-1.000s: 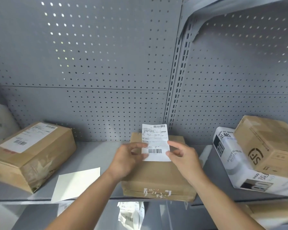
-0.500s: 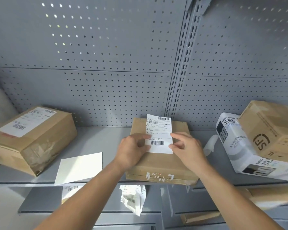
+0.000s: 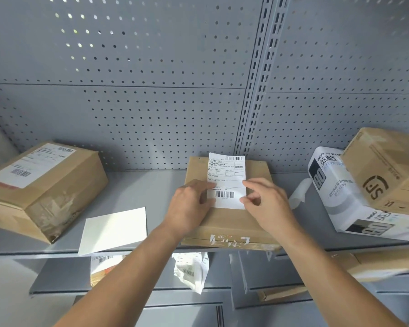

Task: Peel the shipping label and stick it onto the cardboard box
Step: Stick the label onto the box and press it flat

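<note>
A flat brown cardboard box (image 3: 232,220) lies on the grey shelf in front of me. A white shipping label (image 3: 226,179) with two barcodes lies over its top, its far edge reaching past the box's back edge. My left hand (image 3: 190,206) pinches the label's left edge between thumb and forefinger. On the other side, my right hand (image 3: 267,204) pinches the label's lower right corner. Whether the label is stuck down cannot be told.
A labelled brown box (image 3: 40,187) sits at the left. A blank white backing sheet (image 3: 113,230) lies at the shelf's front edge. At the right are a white printed carton (image 3: 335,197) and a brown carton (image 3: 387,166). Crumpled paper (image 3: 191,270) lies on the lower shelf.
The label has come down from standing above the box to lying over its top. Both hands kept hold of its edges. The camera tilted down a little.
</note>
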Available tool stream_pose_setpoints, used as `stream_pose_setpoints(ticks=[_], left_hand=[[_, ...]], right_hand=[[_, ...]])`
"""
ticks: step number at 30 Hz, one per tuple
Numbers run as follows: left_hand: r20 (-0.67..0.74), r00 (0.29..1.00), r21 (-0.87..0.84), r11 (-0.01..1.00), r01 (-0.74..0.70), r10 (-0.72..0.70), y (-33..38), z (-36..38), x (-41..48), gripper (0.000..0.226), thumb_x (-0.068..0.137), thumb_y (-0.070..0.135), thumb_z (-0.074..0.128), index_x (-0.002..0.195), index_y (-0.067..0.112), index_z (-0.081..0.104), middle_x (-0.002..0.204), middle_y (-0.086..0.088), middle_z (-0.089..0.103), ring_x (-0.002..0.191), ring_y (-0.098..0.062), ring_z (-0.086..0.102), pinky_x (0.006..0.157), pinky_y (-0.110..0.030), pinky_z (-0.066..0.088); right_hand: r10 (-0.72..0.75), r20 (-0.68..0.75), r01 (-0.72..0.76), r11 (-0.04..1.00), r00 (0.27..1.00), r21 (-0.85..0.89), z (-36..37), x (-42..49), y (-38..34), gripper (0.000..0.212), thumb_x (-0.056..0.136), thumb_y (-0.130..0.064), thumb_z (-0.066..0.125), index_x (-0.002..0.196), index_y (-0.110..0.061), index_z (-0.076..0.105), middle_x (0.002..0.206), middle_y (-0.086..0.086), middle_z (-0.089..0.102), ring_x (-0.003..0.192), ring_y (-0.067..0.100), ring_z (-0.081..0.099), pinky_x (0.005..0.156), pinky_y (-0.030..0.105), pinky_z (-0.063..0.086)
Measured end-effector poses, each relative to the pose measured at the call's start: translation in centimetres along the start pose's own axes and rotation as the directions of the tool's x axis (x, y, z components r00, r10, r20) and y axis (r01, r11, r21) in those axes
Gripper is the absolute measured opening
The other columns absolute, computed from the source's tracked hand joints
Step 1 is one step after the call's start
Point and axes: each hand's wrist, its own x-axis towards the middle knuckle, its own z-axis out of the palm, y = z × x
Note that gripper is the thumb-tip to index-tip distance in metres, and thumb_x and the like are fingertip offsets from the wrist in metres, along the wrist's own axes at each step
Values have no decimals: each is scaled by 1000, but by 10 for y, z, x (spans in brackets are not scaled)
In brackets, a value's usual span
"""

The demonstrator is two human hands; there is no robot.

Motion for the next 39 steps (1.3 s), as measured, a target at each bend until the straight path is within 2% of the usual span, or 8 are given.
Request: stream_pose_setpoints(ticks=[7,15,18,23,27,30,34,39], left_hand=[[-47,998,46,998,-49,51,-3,5,-4,35,88,19,76,122,25,73,120,-1,65,68,-17,51,79,-37,56],[-31,999,9,1000,23,-23,0,3,-6,35,87,22,77,121,23,72,120,1,61,73,-18,51,83,-31,52],[-22,998,-4,998,59,-59,1,0,-4,38,86,18,76,124,20,71,122,-3,66,84,-21,60,86,-25,46],[71,995,113,992,57,-65,13,-3,-1,49,91,33,70,136,15,60,115,-10,69,111,-34,61,91,-38,51],[123,989,348,937,35,-83,23,-3,3,73,93,60,59,152,21,40,140,-3,55,129,-31,50,95,-43,49],[137,984,520,854,24,-111,20,2,2,77,96,71,35,158,27,23,163,6,28,144,-26,29,107,-45,37],[237,957,463,885,42,-169,11,11,5,84,97,72,20,163,26,-1,173,7,-5,158,-17,-10,127,-50,5],[229,965,331,943,48,-129,4,10,7,82,99,65,33,164,21,7,173,4,5,159,-13,-4,128,-39,9]], right_hand=[[-59,-57,57,998,997,-36,2,-5,-2,35,81,-17,81,114,-22,73,116,-12,66,75,5,66,78,28,54],[-12,-54,8,998,998,-61,0,-5,-5,35,81,-22,81,114,-27,72,116,-17,59,70,4,64,81,32,55],[7,-58,-14,994,998,-113,1,-5,-7,39,83,-34,77,121,-29,67,119,-14,59,84,9,63,79,39,56],[89,56,-54,889,994,-454,6,0,-21,80,85,-77,42,147,-26,41,142,-3,48,130,24,44,101,43,43],[181,114,-92,837,977,-539,8,4,-23,101,77,-89,23,148,-17,35,156,2,36,142,26,31,113,49,33],[229,156,-111,833,961,-542,9,5,-22,110,77,-91,19,153,-12,28,163,2,23,149,24,20,117,56,28],[230,170,-105,836,958,-538,10,5,-21,100,86,-83,26,155,-10,25,166,0,19,151,22,15,117,54,28],[213,197,-79,844,957,-530,8,6,-18,75,97,-62,30,153,-13,30,166,-3,19,151,21,13,118,54,26]])
